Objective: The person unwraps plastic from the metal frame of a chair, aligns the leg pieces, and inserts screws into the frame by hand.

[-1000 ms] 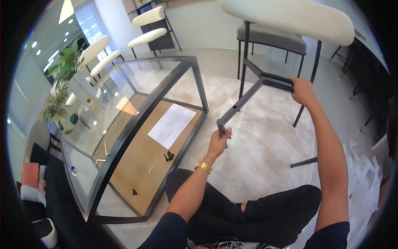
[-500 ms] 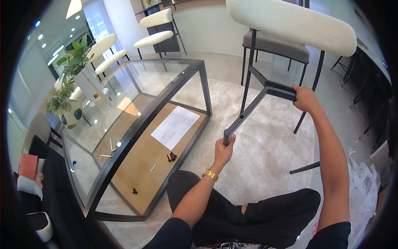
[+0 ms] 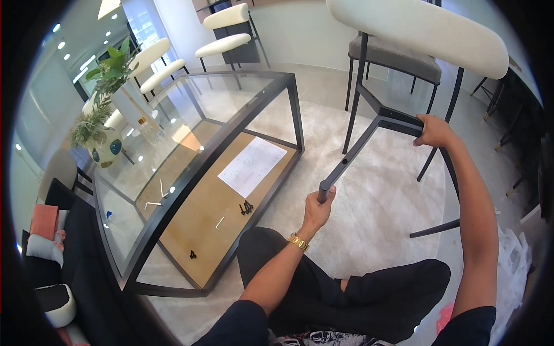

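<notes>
A black metal chair frame (image 3: pixel 362 145) with angled bars is held in front of me, between both hands. My left hand (image 3: pixel 315 213), with a gold watch on the wrist, is closed around the frame's short, bent-down near end. At the crossbar on the right, my right hand (image 3: pixel 440 132) grips with fingers wrapped over the bar, partly hidden. Beyond the hands rises a long cream padded backrest (image 3: pixel 418 37) on black metal legs. Whether the held frame is joined to those legs I cannot tell.
A glass-topped coffee table (image 3: pixel 222 124) stands left; its wooden lower shelf (image 3: pixel 193 230) bears a paper sheet (image 3: pixel 252 167), black bolts (image 3: pixel 247 207) and a hex key (image 3: pixel 220 222). A grey-seated chair (image 3: pixel 395 60) is behind the backrest. White plastic wrapping (image 3: pixel 511 265) lies at right.
The whole view has shifted slightly, so everything appears a little farther right. Both hands keep their hold on the black frame, with no clear change of grip.
</notes>
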Motion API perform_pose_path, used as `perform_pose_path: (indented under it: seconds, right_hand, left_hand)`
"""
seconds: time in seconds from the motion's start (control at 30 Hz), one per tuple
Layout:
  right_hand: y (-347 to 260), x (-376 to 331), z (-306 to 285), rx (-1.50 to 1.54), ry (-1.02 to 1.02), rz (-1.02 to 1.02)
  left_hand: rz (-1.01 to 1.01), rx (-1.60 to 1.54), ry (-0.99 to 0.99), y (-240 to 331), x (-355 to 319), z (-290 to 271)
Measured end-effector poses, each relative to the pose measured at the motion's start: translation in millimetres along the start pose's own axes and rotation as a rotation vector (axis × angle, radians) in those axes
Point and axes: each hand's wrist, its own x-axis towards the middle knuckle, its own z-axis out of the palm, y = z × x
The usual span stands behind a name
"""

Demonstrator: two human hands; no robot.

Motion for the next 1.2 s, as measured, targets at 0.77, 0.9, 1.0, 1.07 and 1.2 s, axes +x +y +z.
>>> perform_pose_path:
  seconds: [0.77, 0.9, 1.0, 1.07, 1.2]
  right_hand:
    - [6, -12, 13, 0.084, 0.011, -0.051]
    - [8, -14, 14, 0.109, -0.018, -0.098]
    - [10, -16, 16, 0.094, -0.057, -0.104]
    - [8, -19, 18, 0.092, -0.051, -0.132]
    - [-3, -32, 17, 0.043, -0.023, -0.126]
  left_hand:
    - [-0.123, -0.119, -0.078, -2, 2, -16]
    - [-0.141, -0.179, -0.059, -1, 0, -21]
    - [-0.117, -0.179, -0.062, 0, -5, -22]
    - [-0.131, -0.177, -0.065, 1, -8, -27]
    - [-0.175, -0.136, -0.075, 7, -13, -37]
